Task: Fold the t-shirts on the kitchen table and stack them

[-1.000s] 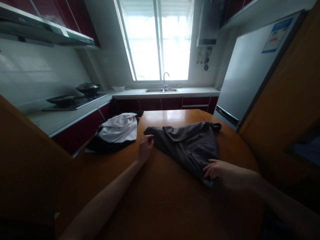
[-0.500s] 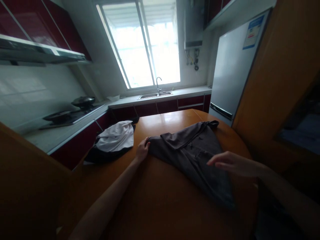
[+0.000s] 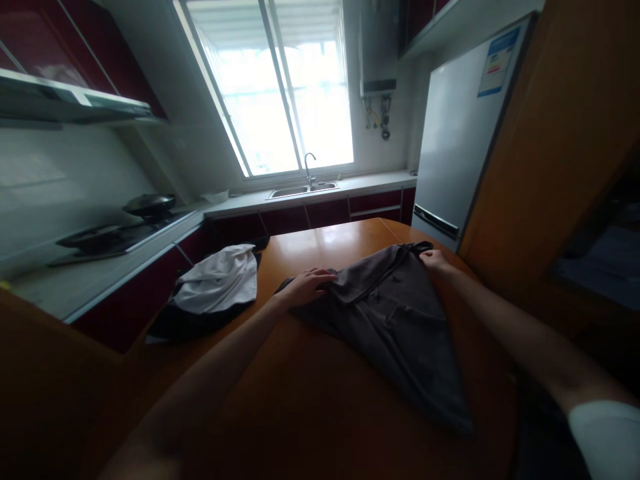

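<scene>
From my end of the feed I have one grey cloth (image 3: pixel 405 327) lying right of centre on the table (image 3: pixel 320 373), roughly a triangle. Its long axis runs aslant, from a narrow end at the left, under my left hand (image 3: pixel 307 285), down to a sharp corner pointing at the near right; a second corner, bunched up, points to the far right. My left hand lies across the narrow part, its fingers stretched out over the fabric; I cannot tell whether they pinch it. My right hand (image 3: pixel 435 260) is at the bunched far corner, thumb and fingertips closed on it. Counting up, I see two hands, one white sleeve (image 3: pixel 607 437) on the right arm, and, left of the grey cloth and well apart from it, one white cloth (image 3: pixel 220 277) on dark fabric (image 3: pixel 195 323) whose pieces I cannot count. Beyond are two pans, one lidded (image 3: pixel 150 205) and one flatter (image 3: pixel 95 238), one bowl (image 3: pixel 216 197) on the counter, one sink (image 3: pixel 309 190) with two basins, one tap (image 3: pixel 307 168), one window (image 3: pixel 320 100) of two panes and one fridge (image 3: pixel 450 140).
</scene>
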Motion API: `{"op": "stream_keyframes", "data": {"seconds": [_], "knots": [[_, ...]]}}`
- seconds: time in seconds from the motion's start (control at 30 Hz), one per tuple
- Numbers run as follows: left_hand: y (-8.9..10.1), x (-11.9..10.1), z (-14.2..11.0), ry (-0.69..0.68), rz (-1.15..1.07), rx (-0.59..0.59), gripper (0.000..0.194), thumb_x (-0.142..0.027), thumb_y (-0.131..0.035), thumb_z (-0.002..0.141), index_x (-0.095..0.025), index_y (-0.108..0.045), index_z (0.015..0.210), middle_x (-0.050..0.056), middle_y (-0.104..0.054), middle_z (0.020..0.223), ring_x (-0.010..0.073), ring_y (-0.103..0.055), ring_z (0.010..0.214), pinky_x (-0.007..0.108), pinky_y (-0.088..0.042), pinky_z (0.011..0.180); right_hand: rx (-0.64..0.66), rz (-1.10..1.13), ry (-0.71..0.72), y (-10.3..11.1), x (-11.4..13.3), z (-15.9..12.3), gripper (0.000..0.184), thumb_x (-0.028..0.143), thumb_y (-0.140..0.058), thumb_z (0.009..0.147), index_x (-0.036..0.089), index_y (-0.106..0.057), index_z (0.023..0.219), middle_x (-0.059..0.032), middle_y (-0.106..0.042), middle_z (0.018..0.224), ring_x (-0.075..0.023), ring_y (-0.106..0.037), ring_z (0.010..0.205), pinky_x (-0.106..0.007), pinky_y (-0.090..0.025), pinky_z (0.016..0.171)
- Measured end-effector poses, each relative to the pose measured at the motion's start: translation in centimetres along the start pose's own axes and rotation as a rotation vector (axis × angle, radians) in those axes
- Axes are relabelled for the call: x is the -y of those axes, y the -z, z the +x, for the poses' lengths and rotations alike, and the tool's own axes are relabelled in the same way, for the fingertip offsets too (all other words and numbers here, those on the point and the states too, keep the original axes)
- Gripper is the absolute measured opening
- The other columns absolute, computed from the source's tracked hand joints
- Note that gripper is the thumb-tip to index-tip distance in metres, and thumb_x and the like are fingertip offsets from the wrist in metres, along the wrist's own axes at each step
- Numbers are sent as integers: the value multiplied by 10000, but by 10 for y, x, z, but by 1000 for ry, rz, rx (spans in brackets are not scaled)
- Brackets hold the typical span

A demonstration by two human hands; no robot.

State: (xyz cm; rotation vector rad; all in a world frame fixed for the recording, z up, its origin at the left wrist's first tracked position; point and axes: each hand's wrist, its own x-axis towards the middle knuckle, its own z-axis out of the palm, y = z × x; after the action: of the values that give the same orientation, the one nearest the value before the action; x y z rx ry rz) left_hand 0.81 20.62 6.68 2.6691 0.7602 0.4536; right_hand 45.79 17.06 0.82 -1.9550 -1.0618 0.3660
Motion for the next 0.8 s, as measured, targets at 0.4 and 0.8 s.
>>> {"op": "stream_keyframes", "data": {"seconds": [0.4,0.8], "knots": [[50,89,93,309,-593,-280,309,-418,-798,716,-158,-713,858,36,-661,719,166,-614,616,285,-519,566,117,215,-114,-21,-21,83,137,104,-687,716,109,-763,830,-81,-758,821,-174,-704,733,-276,-585,774],[94,136,58,524,-831,-452,559,-51,-590,807,-191,-510,1342,-20,-613,799,69,-536,541,190,-454,546,216,410,65,-25,33,91,283,154,-693,763,98,-763,1031,-92,-743,859,-144,-650,677,-247,-557,672]]}}
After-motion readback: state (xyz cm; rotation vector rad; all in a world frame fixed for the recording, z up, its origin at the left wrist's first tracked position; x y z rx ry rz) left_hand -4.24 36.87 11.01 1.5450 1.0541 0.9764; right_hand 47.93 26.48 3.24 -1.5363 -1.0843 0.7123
